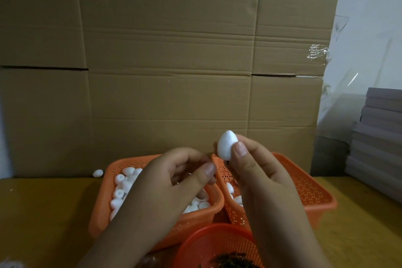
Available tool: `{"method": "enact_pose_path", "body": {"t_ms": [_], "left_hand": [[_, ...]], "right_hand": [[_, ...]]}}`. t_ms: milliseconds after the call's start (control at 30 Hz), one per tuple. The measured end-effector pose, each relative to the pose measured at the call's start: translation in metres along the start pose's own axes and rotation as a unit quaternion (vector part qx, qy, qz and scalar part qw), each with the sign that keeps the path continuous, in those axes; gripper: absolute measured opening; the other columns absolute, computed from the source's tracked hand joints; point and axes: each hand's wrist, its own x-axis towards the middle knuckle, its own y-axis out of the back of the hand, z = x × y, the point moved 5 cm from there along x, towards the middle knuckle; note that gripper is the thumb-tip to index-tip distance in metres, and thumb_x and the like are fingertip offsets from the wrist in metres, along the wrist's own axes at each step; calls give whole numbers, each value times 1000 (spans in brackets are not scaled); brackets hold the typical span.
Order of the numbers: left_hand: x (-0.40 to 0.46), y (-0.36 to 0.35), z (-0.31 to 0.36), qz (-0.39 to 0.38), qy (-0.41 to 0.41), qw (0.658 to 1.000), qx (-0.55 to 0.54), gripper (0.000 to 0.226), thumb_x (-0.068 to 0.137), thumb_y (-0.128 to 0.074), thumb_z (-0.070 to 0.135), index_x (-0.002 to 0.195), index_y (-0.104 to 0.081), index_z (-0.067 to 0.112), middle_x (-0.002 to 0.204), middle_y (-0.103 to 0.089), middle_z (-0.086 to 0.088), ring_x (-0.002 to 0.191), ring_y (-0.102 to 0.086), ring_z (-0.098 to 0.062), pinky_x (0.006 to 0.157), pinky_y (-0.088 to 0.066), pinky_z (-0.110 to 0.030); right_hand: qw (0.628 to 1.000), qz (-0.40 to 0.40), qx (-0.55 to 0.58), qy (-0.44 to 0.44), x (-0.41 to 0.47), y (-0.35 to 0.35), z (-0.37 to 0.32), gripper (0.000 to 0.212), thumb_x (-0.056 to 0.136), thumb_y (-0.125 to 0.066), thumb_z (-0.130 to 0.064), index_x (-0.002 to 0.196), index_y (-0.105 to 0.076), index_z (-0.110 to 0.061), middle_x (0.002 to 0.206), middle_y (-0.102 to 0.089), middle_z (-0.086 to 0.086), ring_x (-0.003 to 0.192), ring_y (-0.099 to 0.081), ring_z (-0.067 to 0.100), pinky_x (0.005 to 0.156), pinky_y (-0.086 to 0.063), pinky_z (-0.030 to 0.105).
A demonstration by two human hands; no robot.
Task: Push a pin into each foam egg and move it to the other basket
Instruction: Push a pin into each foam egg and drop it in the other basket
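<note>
My right hand (256, 172) holds a white foam egg (226, 144) upright between thumb and fingertips, above the gap between the two baskets. My left hand (174, 178) is just left of it, thumb and forefinger pinched together. A thin dark sliver, seemingly a pin (214, 156), pokes out toward the egg's lower end. The left orange basket (104, 213) is filled with several white eggs. The right orange basket (309, 189) has a few eggs near its left wall, partly hidden by my right hand.
A small round red basket (208, 243) with dark pins (230, 260) stands at the front edge. One loose egg (97, 173) lies on the table left of the baskets. A cardboard wall (169, 72) rises behind them, with stacked grey boards (376, 143) at the right.
</note>
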Motion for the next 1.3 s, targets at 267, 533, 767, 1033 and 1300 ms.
{"method": "enact_pose_path", "body": {"t_ms": [267,533,767,1033,1300], "left_hand": [[-1,-13,0,-61,24,994,-90,23,75,-61,36,88,-75,23,74,-73,0,57,-62,-7,55,-49,-18],[0,-13,1,-7,15,998,-67,16,78,-63,37,82,-76,27,71,-72,0,55,-60,-4,55,-45,-13],[-2,-7,6,26,5,1000,-10,15,84,-66,26,70,-73,29,64,-70,3,51,-60,-1,53,-43,-7],[-6,-5,11,33,-42,996,66,12,83,-66,23,78,-69,33,62,-69,9,60,-66,-3,61,-51,-15],[-6,-3,8,33,-32,994,95,9,83,-65,32,81,-71,39,68,-71,15,61,-66,-2,61,-51,-16]], "right_hand": [[1000,4,-4,21,-1,-7,9,33,72,-70,-46,99,-73,-27,88,-72,6,85,-67,15,71,-53,24],[1000,12,9,23,-3,-11,11,34,73,-63,-48,104,-72,-37,99,-73,2,93,-69,13,69,-53,19],[997,4,-62,46,-2,-8,-2,20,76,-70,-39,95,-73,-35,93,-74,-6,90,-69,4,72,-52,17],[986,25,-138,85,0,1,-9,25,68,-67,-37,88,-75,-25,88,-75,-5,87,-69,7,77,-52,15],[990,1,-116,78,4,3,-10,25,67,-69,-33,89,-76,-23,87,-75,-2,85,-70,9,73,-53,15]]}}
